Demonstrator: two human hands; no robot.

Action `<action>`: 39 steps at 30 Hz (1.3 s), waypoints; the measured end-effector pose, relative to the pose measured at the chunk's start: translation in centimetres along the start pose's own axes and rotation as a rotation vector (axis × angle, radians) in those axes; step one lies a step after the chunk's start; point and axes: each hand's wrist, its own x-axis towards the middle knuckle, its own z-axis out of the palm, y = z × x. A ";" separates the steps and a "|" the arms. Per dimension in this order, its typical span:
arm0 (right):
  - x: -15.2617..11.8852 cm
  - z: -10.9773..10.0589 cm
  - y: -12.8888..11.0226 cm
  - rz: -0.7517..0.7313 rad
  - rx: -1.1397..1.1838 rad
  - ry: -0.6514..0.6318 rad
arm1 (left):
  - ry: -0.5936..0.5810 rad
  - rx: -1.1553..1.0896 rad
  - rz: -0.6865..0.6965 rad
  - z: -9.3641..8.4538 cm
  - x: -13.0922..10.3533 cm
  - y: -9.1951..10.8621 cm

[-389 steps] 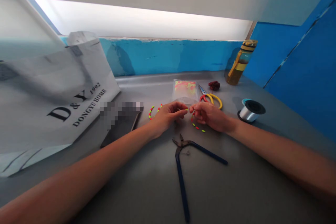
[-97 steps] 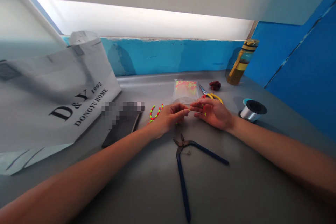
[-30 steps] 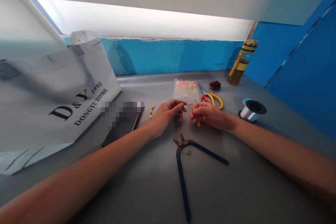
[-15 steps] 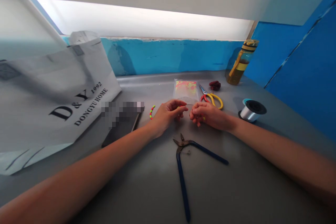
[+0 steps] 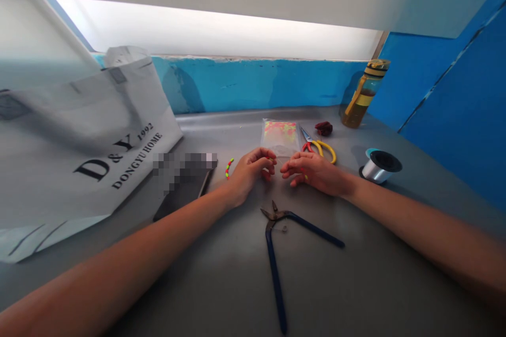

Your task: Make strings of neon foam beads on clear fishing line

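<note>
My left hand (image 5: pixel 253 169) is closed in a pinch, with a small yellowish bead just showing at its fingertips. From behind its wrist side curves a strand of red and yellow-green beads (image 5: pixel 229 167), which seems to run on under the hand. A faint thin line spans the narrow gap between my hands. Opposite, my right hand (image 5: pixel 310 172) has its fingers curled and thumb drawn in, a yellow-green bead (image 5: pixel 306 177) peeking out below the fingers. What its fingertips grip is too small to make out. Both hands hover just over the grey tabletop (image 5: pixel 221 274).
Blue-handled pliers (image 5: pixel 276 216) lie spread before my hands. Behind are a clear bag of beads (image 5: pixel 280 134), yellow-and-red scissors (image 5: pixel 322 150) and a dark red bundle (image 5: pixel 323 128). A spool (image 5: pixel 377 168) and bottle (image 5: pixel 359 97) stand right; a phone-like slab (image 5: pixel 184 189) and white bag (image 5: pixel 90 142) left.
My right hand has shifted slightly left, its fingers straighter and nearer the left hand. The left fingertips have drawn in a little. The things on the table have stayed put.
</note>
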 end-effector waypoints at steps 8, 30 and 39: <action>0.2 -0.2 0.4 0.006 -0.057 -0.024 | -0.046 0.099 0.009 -0.1 -0.1 -0.1; 0.4 -0.1 0.9 -0.016 -0.193 0.052 | -0.162 0.230 0.076 0.4 -0.5 0.2; 0.5 -0.5 1.2 -0.052 -0.232 0.033 | -0.101 0.264 0.056 0.7 -0.8 0.8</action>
